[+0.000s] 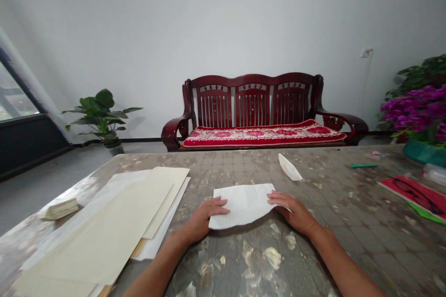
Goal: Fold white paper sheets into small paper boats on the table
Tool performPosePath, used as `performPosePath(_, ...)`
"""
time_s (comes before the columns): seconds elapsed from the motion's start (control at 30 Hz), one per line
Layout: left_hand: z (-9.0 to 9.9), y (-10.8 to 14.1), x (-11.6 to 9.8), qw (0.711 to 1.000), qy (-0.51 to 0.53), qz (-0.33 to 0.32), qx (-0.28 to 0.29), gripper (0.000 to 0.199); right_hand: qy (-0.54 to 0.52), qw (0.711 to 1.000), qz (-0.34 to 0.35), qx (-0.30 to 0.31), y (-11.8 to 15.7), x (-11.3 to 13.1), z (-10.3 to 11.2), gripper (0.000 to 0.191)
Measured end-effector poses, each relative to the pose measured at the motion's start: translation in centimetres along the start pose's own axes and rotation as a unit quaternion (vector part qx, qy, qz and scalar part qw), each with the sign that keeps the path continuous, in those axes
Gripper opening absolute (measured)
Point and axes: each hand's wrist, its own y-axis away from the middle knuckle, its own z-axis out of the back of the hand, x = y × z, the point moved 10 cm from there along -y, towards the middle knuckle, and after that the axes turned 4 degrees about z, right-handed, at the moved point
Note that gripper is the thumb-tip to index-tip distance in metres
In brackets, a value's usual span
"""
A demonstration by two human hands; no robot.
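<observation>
A sheet of white paper point(244, 203) with faint lines lies in front of me, its near edge lifted off the table. My left hand point(208, 217) grips its left side, fingers on top and the thumb out of sight beneath. At the right side my right hand point(291, 211) holds the sheet between fingers above and thumb below. Beyond the sheet, a bit to the right, rests a small folded white paper piece point(290, 167).
Large cream sheets point(114, 222) are stacked at the left beside a small pad point(61, 209). At the right are a green pen point(364, 165), a red booklet point(411, 191) with glasses and a pot of purple flowers point(418, 113). A wooden bench point(252, 106) stands behind the table point(244, 167).
</observation>
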Motion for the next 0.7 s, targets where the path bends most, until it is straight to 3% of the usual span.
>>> performPosePath(0.1,0.6,-0.4,0.9,0.997,0.021,0.057,-0.057,0.032,0.005,1.0,-0.022,-0.006,-0.3,0.1,0.6,0.031)
performPosePath(0.2,1.2,-0.4,1.4,0.991,0.026,0.114,-0.072,0.04,0.022,0.996,-0.085,0.007,-0.4,-0.6,0.8,0.029)
performPosePath(0.4,1.6,-0.6,1.5,0.987,0.006,0.143,-0.074,0.038,0.058,0.982,-0.181,0.027,-0.2,-2.2,0.9,0.035)
performPosePath(0.7,2.2,-1.1,1.6,0.976,-0.126,0.151,-0.09,0.025,0.231,0.946,-0.222,0.055,-1.0,-1.4,1.0,0.03)
